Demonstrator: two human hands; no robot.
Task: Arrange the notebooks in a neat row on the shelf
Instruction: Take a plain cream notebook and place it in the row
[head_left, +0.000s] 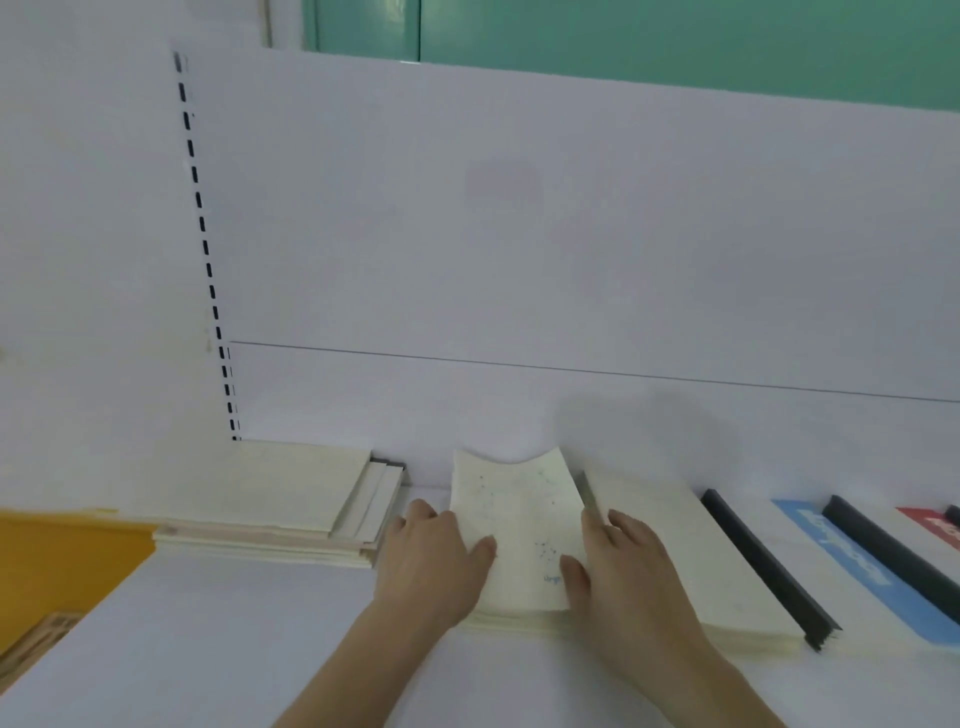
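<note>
**Cream notebook held by both hands on the white shelf**

A cream notebook (519, 525) with scattered blue speckles is held at the front of a white shelf (208, 649), its far edge curved upward against the white back panel (519, 234). A small blue word is printed near the cover's lower right corner, but it is too small and blurred to be read. The notebook is gripped on its left edge by the left hand (434, 564), the thumb laid on the cover and the other fingers curled round the side. Its right edge is gripped by the right hand (621, 564) in the same manner, thumb on top, fingers wrapped over the edge.

Just to the left, a stack of cream notebooks (280, 499) is seen lying flat, apart from the held one. To the right, another cream notebook (691, 551) with a dark spine (763, 561) is laid flat, touching or just beside the held one. Further right, a blue cover (852, 566) bearing white lettering is seen, the letters too blurred to be read, then a second dark spine (893, 556) and a red cover (935, 525) with white marks, cut off by the picture's edge. A slotted upright (205, 244) is fixed at the panel's left. A yellow surface (62, 556) is seen at the far left.
</note>
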